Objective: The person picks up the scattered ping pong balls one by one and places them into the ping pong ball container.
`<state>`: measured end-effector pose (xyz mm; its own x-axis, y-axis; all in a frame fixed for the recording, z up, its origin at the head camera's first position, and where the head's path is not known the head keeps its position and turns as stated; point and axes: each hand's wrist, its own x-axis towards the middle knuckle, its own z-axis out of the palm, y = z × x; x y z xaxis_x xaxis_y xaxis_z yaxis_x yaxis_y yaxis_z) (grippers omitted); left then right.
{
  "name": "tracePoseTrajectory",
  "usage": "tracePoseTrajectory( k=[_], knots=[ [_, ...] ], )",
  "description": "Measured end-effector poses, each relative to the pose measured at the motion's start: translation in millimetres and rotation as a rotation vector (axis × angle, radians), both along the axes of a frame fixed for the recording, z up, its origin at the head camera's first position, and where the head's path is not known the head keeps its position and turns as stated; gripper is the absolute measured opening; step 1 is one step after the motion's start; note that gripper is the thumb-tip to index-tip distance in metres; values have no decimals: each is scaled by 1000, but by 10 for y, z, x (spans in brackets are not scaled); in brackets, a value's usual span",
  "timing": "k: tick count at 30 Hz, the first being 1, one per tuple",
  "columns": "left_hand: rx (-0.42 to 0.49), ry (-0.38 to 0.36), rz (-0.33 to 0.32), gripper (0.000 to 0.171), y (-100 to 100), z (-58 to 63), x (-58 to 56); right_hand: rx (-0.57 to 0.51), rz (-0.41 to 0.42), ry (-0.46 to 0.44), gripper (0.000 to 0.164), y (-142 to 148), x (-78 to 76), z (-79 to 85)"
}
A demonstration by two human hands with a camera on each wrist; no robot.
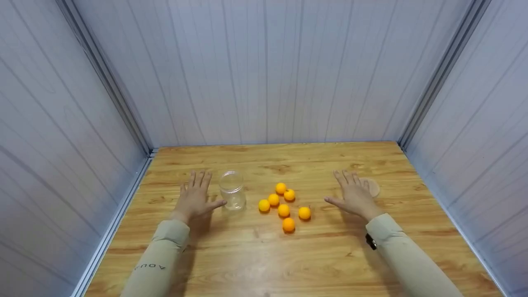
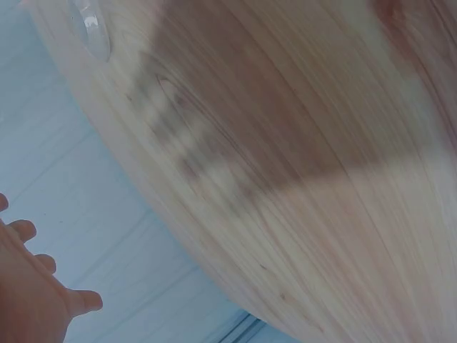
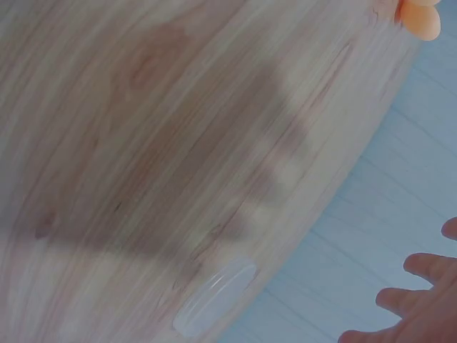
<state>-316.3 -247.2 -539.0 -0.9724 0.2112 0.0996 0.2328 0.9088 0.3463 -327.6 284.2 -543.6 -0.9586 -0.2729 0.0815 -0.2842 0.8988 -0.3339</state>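
With fingers spread and nothing held, my left hand (image 1: 194, 200) hovers over the table just left of a clear jar (image 1: 233, 192). The jar stands upright with its mouth uncovered; in the head view my thumb overlaps its side. My right hand (image 1: 355, 198) is spread too, over the right part of the table, and it partly covers a round translucent lid (image 1: 372, 187) lying flat. That lid (image 3: 214, 299) shows whole in the right wrist view. Between the hands lie several orange balls (image 1: 283, 210) in a loose group, nearer the jar than the lid.
The wood-grain table (image 1: 255, 264) is bounded by a pale panel wall (image 1: 264, 74) at the back and more panels at left and right. Metal rails (image 1: 111, 231) run along the side edges. Shadows of both hands fall on the tabletop.
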Motion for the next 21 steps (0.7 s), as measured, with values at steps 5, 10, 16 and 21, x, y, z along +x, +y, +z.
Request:
tracePoseTrajectory(
  k=[5,10,16,21],
  knots=[
    [33,-36,2,118,36,-4,8,-17,21,-8,103,-8,9,-20],
    [48,-52,3,122,59,-24,-12,-52,32,7,100,-29,35,-33],
    [83,-58,-3,123,72,-39,-7,-76,30,15,98,-50,55,-59],
    [112,-39,-7,122,82,-50,3,-85,37,34,97,-52,54,-84]
  ],
)
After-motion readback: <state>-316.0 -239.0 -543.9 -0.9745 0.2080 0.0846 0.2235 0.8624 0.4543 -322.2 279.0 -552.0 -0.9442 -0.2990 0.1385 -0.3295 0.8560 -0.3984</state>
